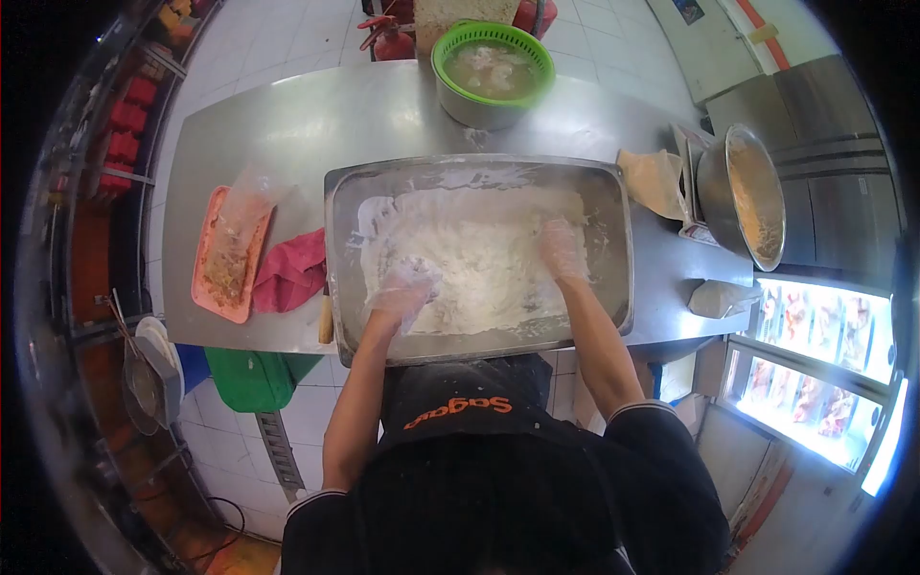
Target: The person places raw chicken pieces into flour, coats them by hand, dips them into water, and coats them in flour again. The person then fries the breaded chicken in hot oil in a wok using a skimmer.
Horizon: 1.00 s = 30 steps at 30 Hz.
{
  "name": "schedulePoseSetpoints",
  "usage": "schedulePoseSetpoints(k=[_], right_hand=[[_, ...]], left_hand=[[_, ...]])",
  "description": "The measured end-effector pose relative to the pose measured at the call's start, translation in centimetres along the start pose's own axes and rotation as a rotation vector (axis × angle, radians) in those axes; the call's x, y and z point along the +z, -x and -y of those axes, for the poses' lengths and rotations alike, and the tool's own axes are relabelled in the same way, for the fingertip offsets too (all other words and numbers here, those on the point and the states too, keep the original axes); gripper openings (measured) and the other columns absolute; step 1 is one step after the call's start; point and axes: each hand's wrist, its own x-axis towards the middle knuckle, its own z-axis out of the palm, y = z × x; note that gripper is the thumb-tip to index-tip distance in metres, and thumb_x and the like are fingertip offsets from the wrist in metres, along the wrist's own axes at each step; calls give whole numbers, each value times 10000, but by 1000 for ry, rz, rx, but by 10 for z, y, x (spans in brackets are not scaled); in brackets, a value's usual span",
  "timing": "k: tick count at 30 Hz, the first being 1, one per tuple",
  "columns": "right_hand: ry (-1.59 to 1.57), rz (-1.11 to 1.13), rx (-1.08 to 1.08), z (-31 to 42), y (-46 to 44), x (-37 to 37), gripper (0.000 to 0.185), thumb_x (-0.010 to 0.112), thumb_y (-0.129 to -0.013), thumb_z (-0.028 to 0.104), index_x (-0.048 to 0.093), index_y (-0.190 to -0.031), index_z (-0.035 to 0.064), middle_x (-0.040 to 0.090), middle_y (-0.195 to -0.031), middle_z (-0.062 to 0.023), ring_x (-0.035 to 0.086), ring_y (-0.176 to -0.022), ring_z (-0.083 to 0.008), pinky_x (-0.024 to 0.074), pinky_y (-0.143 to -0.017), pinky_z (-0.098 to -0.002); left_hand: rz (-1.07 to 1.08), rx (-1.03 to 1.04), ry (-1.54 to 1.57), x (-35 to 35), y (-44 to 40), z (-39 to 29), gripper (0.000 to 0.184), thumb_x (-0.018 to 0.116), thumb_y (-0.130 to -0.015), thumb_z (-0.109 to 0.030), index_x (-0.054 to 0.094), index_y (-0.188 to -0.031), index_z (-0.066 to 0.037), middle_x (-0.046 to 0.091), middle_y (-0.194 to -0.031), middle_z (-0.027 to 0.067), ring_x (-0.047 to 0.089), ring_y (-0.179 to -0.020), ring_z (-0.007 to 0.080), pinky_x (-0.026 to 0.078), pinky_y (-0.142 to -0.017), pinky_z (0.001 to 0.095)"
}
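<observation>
A deep rectangular metal tray (623,220) holds a broad bed of white flour (479,230), with lumpy, coated shapes in it that I cannot make out. My left hand (410,287), in a clear plastic glove dusted white, reaches into the near left part of the flour. Its fingers blend into the white, so their grip is unclear. On the right side of the tray, my right hand (563,251), also gloved, is down at the flour with blurred, whitened fingers. Whether either hand holds a piece cannot be seen.
Behind the tray stands a pot with a green strainer (546,72) holding pale pieces in liquid. To the left lie a pink tray (203,278) and a red cloth (290,273). A large metal bowl (733,192) is at the right, above a lit display fridge (815,331).
</observation>
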Motion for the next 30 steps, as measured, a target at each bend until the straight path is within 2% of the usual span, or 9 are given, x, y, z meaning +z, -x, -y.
schedulePoseSetpoints(k=[5,9,12,17,18,20,23,28,30], right_hand=[[-590,277,65,22,1,-96,304,635,-863,251,679,-1079,42,705,-972,-185,687,-890,-303,548,-805,-380],[-1033,392,-92,72,34,-139,386,741,-806,199,682,-1146,25,712,-1067,-119,688,-872,-188,544,-787,-349],[-1450,580,-55,96,37,-255,418,752,-813,356,690,-1065,28,687,-1018,-192,653,-935,-355,519,-873,-430],[-1066,463,-127,93,44,-221,468,819,-762,274,691,-1163,71,699,-1060,-142,670,-950,-281,530,-860,-383],[-1043,472,-125,89,46,-221,425,794,-784,295,698,-1141,86,689,-1042,-152,661,-955,-323,527,-870,-395],[-995,427,-168,78,45,-219,432,796,-781,276,696,-1151,77,691,-1054,-152,669,-947,-314,531,-860,-387],[-1004,485,-65,42,44,-241,428,801,-769,228,695,-1147,57,706,-1021,-145,685,-937,-270,538,-852,-378],[-1131,268,488,-68,58,-159,264,690,-850,196,713,-1065,43,736,-933,-124,715,-854,-252,564,-792,-377],[-765,224,336,-63,59,-141,253,661,-863,182,717,-1069,46,740,-940,-137,717,-840,-258,564,-775,-373]], left_hand=[[7,-83,357,11,22,-27,443,674,-949,-145,518,-1325,30,666,-1173,165,668,-1039,222,578,-846,317],[130,-90,267,29,27,-34,409,625,-964,-109,489,-1333,4,650,-1131,125,653,-1033,207,565,-842,302],[86,-164,344,35,17,-15,350,616,-973,-132,548,-1289,3,657,-1159,130,648,-1051,216,555,-861,320],[421,301,-831,24,21,-23,200,609,-981,-163,671,-1106,-20,656,-1194,139,642,-1090,216,549,-825,328],[426,302,-835,25,24,-30,200,609,-981,-163,671,-1106,-20,656,-1194,139,642,-1090,216,549,-825,328],[400,-213,76,27,27,-40,498,616,-989,-181,447,-1435,-41,636,-1261,177,660,-1067,255,562,-854,330],[367,-224,275,22,29,-41,498,623,-985,-199,456,-1437,-72,629,-1278,164,663,-1074,257,565,-852,349],[0,-25,112,-14,15,17,381,597,-985,-249,545,-1309,-55,662,-1188,159,680,-974,286,549,-788,407],[-160,83,-65,-36,7,26,329,584,-977,-291,644,-1171,-32,708,-1069,172,696,-865,315,537,-726,436]])
